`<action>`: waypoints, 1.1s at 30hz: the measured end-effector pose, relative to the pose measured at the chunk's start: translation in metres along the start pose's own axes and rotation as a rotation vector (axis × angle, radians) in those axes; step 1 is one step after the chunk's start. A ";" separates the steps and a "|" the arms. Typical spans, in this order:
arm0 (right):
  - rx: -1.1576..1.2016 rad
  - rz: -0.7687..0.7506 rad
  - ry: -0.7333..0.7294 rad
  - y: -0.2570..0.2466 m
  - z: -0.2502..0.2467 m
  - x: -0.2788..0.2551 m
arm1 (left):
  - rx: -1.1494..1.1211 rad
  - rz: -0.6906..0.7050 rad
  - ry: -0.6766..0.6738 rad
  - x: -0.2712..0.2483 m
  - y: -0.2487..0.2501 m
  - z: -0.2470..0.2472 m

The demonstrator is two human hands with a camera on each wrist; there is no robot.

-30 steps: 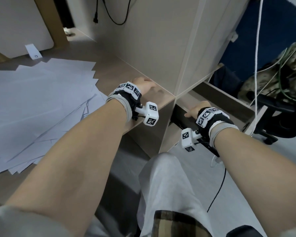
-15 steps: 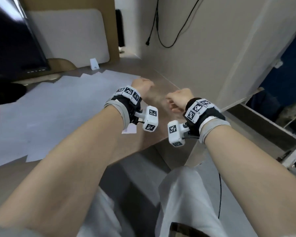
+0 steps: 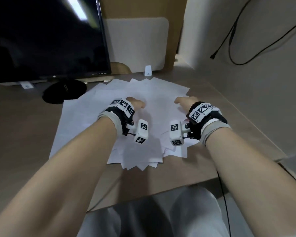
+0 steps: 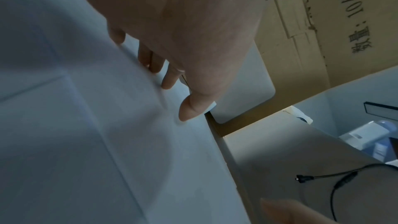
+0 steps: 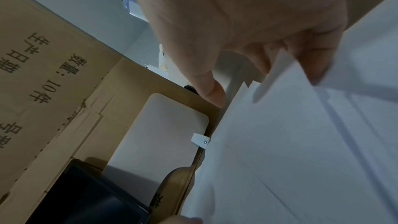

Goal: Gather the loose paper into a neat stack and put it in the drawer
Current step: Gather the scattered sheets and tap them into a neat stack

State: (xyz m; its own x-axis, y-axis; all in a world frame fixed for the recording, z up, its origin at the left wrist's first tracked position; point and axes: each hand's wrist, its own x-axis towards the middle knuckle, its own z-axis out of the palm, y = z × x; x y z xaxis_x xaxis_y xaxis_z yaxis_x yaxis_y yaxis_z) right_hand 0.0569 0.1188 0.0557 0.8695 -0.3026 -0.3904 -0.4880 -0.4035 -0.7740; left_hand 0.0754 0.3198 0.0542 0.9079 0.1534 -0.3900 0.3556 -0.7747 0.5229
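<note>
— many loose white paper sheets (image 3: 138, 120) lie fanned out on the brown desk (image 3: 24, 127), not yet squared up. the drawer isn't in view.
— hands?
— left hand (image 3: 135, 104), fingers straight, touches the sheets; right hand (image 5: 247, 23) has fingers curled at a sheet's corner.
— any writing?
— the brown cardboard box (image 4: 323, 23) reads "10件". a black monitor (image 3: 46, 36) stands behind.
</note>
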 end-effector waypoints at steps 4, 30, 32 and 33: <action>-0.134 0.025 -0.020 -0.013 0.010 -0.008 | -0.036 0.000 -0.020 0.007 -0.005 -0.010; 0.323 -0.346 0.160 -0.022 0.017 -0.005 | -0.874 -0.175 0.351 0.030 -0.070 -0.049; 0.387 -0.334 0.175 -0.019 0.010 -0.004 | -0.919 -0.192 0.345 0.032 -0.070 -0.052; 0.412 -0.334 0.179 -0.018 0.007 -0.003 | -0.928 -0.192 0.348 0.036 -0.072 -0.051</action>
State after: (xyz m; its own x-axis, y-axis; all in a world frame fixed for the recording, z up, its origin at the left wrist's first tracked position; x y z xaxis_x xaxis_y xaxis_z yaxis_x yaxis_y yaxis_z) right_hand 0.0632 0.1330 0.0674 0.9277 -0.3724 -0.0278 -0.0866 -0.1422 -0.9860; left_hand 0.0939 0.4122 0.0415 0.7789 0.5107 -0.3639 0.4000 0.0423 0.9155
